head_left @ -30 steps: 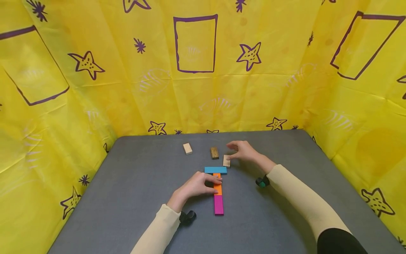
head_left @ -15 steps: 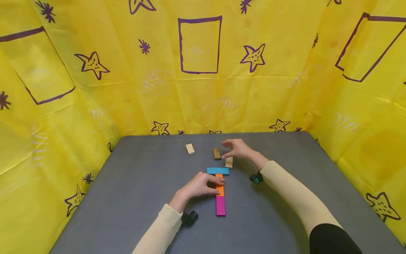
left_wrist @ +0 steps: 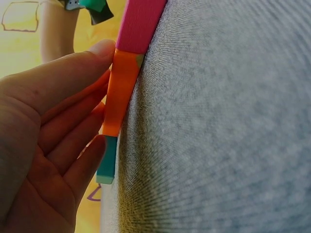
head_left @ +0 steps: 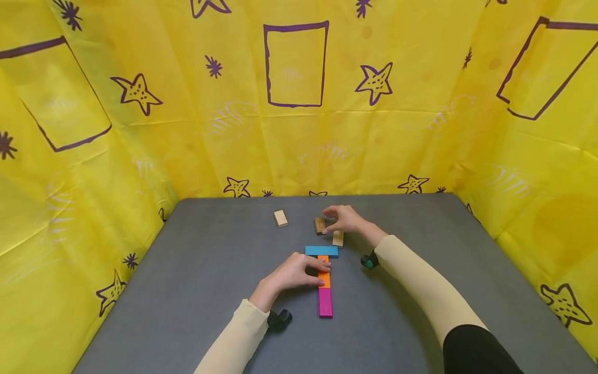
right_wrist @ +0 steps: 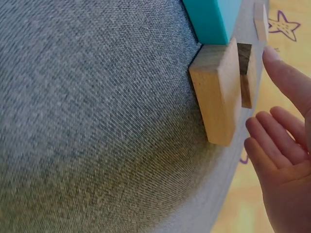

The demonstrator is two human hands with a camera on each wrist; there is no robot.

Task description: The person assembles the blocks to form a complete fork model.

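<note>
My left hand [head_left: 290,272] rests its thumb and fingertips on an orange wooden block [left_wrist: 119,92], fingers loosely extended along it. That block lies end to end with a magenta block [head_left: 325,303]. A blue block [head_left: 321,252] lies crosswise at the orange block's far end. Behind the blue block's right end, a pale wooden block [right_wrist: 216,97] lies right at its corner. My right hand [head_left: 348,219] hovers over the brown wooden block [head_left: 320,225], thumb and fingers parted around it. The right wrist view shows no block within that hand's grasp.
Another pale wooden block [head_left: 281,218] lies farther back, left of the brown one. All the blocks lie on a dark grey table [head_left: 210,291]. Yellow patterned cloth [head_left: 187,130] hangs around the table's back and sides.
My right hand has moved left, from the pale block beside the blue one to over the brown block. My left hand keeps its place on the orange block. The view shifted slightly.
</note>
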